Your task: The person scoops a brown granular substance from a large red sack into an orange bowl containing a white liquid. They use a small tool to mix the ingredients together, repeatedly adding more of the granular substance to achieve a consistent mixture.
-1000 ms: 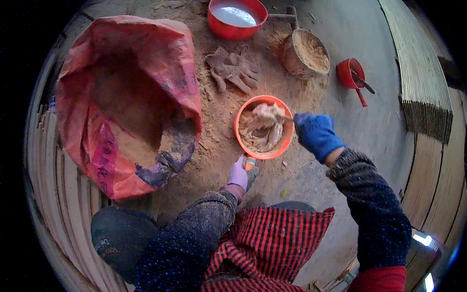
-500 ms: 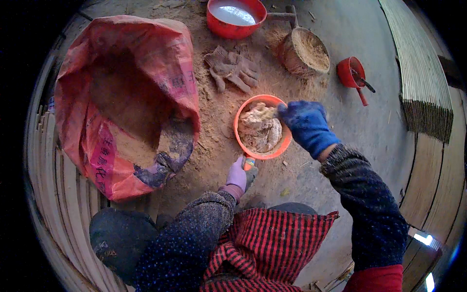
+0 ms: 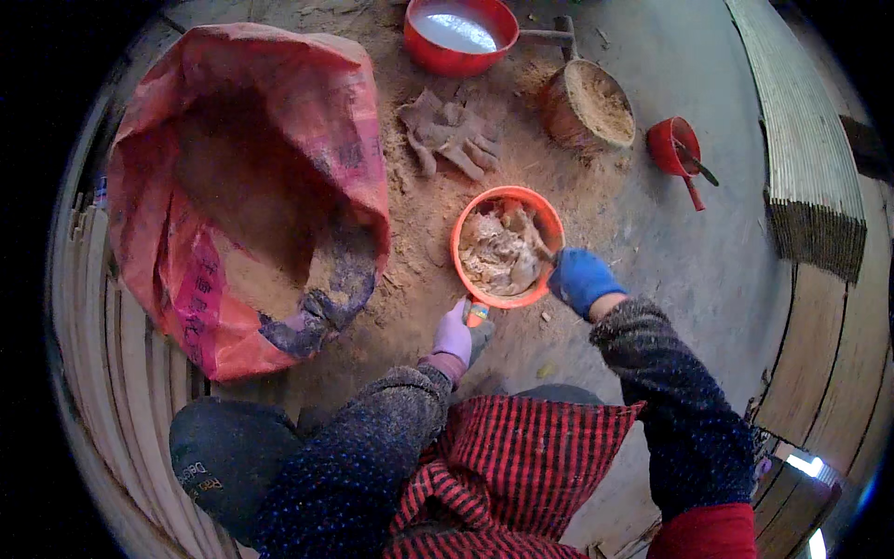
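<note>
Orange bowl [image 3: 463,244] of pale lumpy mix on sandy floor [image 3: 708,252], centre of view. Left hand [image 3: 453,334], lilac glove, clenched on bowl's short handle at near rim. Right hand [image 3: 579,278], blue glove, at bowl's right rim, fingers closed round a stick-like tool [image 3: 543,250] dipping into mix; tool mostly hidden. Red sack [image 3: 233,177] open, close on left w/ narrow gap. Work gloves [image 3: 452,135] just beyond bowl. Open floor to right, up to stacked slats [image 3: 801,149].
</note>
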Demonstrator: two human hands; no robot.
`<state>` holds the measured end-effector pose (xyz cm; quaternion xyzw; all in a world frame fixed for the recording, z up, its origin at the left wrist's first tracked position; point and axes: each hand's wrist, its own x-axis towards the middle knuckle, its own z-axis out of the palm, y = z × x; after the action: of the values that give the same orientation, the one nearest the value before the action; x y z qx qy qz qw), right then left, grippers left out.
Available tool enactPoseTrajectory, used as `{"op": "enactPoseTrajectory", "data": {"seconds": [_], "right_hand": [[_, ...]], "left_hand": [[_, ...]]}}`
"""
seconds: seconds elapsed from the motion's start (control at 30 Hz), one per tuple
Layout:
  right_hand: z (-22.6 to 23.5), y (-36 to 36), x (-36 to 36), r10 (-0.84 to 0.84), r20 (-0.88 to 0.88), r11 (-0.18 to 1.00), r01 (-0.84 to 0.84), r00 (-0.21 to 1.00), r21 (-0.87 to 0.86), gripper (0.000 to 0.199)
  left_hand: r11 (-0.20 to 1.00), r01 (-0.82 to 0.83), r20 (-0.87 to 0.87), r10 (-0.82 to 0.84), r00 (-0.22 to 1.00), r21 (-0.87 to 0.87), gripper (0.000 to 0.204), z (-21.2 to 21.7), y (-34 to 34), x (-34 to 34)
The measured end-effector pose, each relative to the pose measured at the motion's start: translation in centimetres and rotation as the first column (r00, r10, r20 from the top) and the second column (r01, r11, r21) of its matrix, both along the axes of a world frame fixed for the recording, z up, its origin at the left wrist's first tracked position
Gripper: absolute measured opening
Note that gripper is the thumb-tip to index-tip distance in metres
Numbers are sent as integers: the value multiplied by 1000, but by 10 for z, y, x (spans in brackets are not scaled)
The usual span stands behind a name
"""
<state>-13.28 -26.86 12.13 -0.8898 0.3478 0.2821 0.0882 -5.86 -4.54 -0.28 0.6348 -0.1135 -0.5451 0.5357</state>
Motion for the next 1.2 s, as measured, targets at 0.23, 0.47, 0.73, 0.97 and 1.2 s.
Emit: {"op": "enactPoseTrajectory", "data": {"seconds": [0.23,0.47,0.73,0.97,1.2], "right_hand": [[68,52,24,-141,231,975,94,963,202,24],[36,58,-23,-253,66,934,226,965,276,29],[44,-3,18,-43,155,990,63,987,-129,24],[3,69,12,63,292,997,-50,954,-53,13],[42,-11,18,94,16,975,-88,995,-204,14]], "left_hand": [[999,21,-3,-21,1000,47,48,2,2,4],[996,62,53,-65,996,62,49,1,4,8],[999,-24,-73,21,997,-36,44,0,4,5],[1000,-13,-14,14,1000,28,38,-7,8,5],[991,73,-58,-67,996,115,51,8,6,16]]}}
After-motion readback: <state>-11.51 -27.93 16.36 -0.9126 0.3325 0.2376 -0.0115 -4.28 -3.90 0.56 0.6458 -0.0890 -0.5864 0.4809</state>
